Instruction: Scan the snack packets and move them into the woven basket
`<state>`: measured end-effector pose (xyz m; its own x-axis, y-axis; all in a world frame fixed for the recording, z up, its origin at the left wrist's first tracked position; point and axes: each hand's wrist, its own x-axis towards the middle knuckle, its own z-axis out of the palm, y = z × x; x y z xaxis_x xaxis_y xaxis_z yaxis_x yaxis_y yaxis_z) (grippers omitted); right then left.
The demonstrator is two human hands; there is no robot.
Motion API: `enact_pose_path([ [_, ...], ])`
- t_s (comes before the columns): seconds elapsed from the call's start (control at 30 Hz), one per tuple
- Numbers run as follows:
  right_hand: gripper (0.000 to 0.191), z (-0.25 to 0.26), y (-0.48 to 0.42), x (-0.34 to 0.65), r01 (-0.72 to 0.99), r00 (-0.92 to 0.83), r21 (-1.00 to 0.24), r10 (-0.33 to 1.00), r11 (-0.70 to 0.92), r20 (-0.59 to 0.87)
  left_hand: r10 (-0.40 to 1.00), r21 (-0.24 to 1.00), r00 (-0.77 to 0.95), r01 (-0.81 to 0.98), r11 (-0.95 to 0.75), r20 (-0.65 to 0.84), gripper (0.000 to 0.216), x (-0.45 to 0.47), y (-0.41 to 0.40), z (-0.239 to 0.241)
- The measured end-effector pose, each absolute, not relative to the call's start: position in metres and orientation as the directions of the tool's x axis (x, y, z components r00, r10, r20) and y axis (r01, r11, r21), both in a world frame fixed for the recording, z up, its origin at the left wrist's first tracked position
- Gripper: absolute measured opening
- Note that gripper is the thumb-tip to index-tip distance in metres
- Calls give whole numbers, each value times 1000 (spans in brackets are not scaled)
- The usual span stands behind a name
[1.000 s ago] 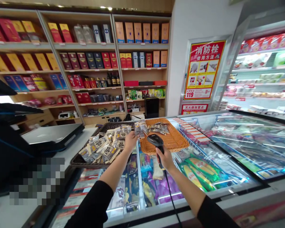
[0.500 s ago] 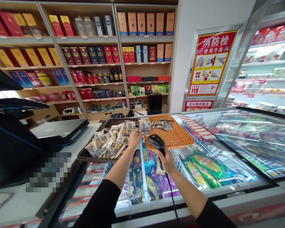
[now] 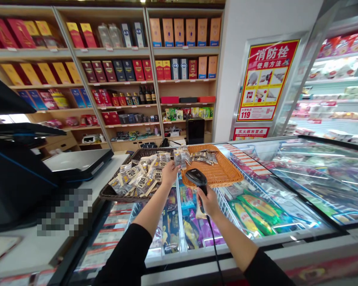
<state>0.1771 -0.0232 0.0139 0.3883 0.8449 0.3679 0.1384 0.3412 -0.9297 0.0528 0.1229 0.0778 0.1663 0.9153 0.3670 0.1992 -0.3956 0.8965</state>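
My left hand (image 3: 169,173) is closed on a small clear snack packet (image 3: 179,158), held up between the two baskets. In my right hand (image 3: 209,201) is a black barcode scanner (image 3: 197,178), its head tilted toward the packet and its cable hanging down. To the left, a dark brown wicker basket (image 3: 104,193) is heaped with similar packets (image 3: 141,174) bearing black print. An orange wicker basket (image 3: 226,174), on the right, has a small group of packets (image 3: 207,156) at its far side. The scanner's head overlaps this basket's near left edge in view.
Both baskets rest on a glass-topped freezer (image 3: 286,190) full of bagged goods. At left are a counter (image 3: 119,162) with a flat metal scale (image 3: 77,161) and a dark machine (image 3: 14,174). Shelves of boxes (image 3: 122,70) line the back wall, beside a red sign (image 3: 265,79).
The view has shifted slightly, so the surroundings sit a little further right and lower. Both hands keep nearly the same pose, with the packet and scanner still held.
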Motion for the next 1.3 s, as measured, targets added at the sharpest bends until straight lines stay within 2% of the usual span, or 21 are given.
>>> enact_pose_path([
  [0.13, 39, 12, -24, 182, 96, 383, -935, 854, 342, 352, 827, 745, 44, 410, -527, 561, 35, 32, 98, 101],
  [0.27, 40, 11, -26, 185, 65, 392, -946, 864, 317, 317, 760, 535, 60, 675, -508, 647, 51, -11, 82, 120],
  [0.37, 42, 15, -29, 184, 53, 390, -949, 869, 310, 306, 851, 364, 111, 870, -333, 514, 56, -38, 82, 125],
  [0.43, 44, 19, -30, 185, 29, 386, -951, 874, 307, 294, 912, 312, 111, 917, -247, 395, 58, -44, 85, 125],
  [0.5, 45, 23, -32, 192, 3, 402, -952, 871, 307, 282, 907, 298, 138, 916, -270, 397, 59, -38, 87, 126],
  [0.63, 45, 27, -37, 226, 52, 495, -950, 818, 309, 293, 799, 297, 302, 813, -501, 520, 54, 8, 89, 134],
  [0.73, 46, 24, -43, 256, 162, 577, -949, 754, 272, 315, 754, 367, 433, 682, -633, 494, 46, 57, 97, 136],
  [0.8, 47, 21, -46, 270, 214, 624, -944, 709, 249, 329, 748, 446, 487, 604, -661, 450, 42, 88, 108, 130],
  [0.87, 46, 18, -47, 278, 207, 657, -945, 680, 252, 325, 772, 513, 497, 577, -636, 397, 39, 114, 122, 121],
  [0.93, 46, 16, -45, 280, 148, 673, -950, 676, 274, 300, 819, 534, 469, 623, -572, 331, 40, 133, 138, 111],
  [1.07, 45, 12, -39, 279, 86, 655, -953, 704, 290, 273, 883, 410, 407, 782, -470, 234, 47, 152, 164, 96],
  [1.17, 43, 10, -35, 279, 92, 636, -957, 723, 277, 270, 909, 304, 357, 860, -410, 215, 43, 159, 178, 90],
  [1.3, 44, 7, -32, 278, 113, 657, -953, 698, 282, 285, 953, 335, 203, 902, -271, 225, 36, 165, 195, 85],
])
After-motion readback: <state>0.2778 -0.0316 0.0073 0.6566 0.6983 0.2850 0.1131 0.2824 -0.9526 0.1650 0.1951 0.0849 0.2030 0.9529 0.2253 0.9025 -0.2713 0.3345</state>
